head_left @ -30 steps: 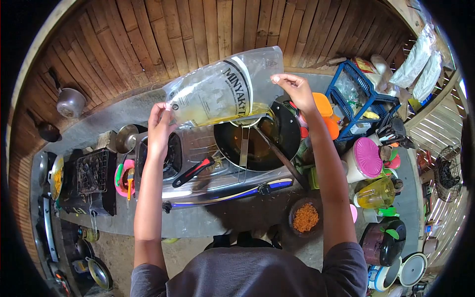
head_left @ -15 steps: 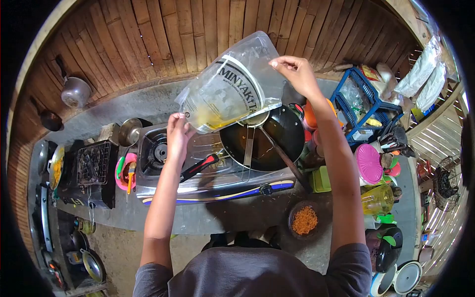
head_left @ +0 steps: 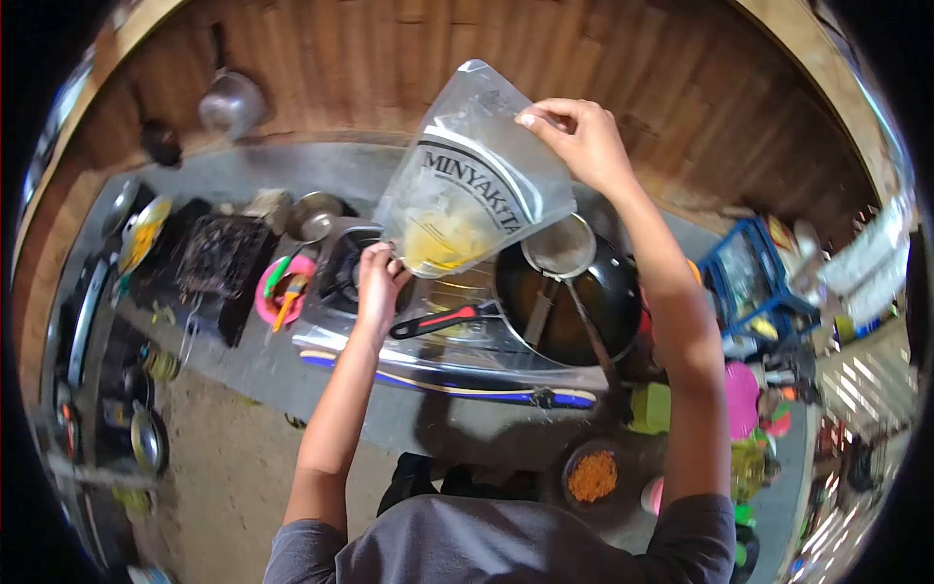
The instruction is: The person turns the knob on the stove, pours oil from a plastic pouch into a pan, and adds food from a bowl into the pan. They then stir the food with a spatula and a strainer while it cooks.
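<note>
A clear plastic cooking oil pouch (head_left: 477, 185) with black MINYAKITA lettering hangs tilted between my two hands. A little yellow oil lies in its lower left part. My left hand (head_left: 381, 280) pinches the lower left corner, and my right hand (head_left: 582, 141) grips the upper right edge between thumb and fingers. Close to the pouch's lower right corner is a round strainer (head_left: 561, 245), resting across a black wok (head_left: 618, 307) with dark liquid in it. A long-handled utensil (head_left: 595, 336) also leans in the wok.
The wok sits on a metal gas stove (head_left: 457, 355); a red-and-black handle (head_left: 433, 322) lies across it. To the left are a pink bowl (head_left: 269, 307) and a charred grill (head_left: 224, 253). A blue rack (head_left: 749, 268) stands right; a bowl of orange shreds (head_left: 592, 477) is nearer.
The pouch has shifted away from over the strainer, which now shows more fully. Its oil has gathered toward the lower left. Both hands keep their hold, and the head view has turned.
</note>
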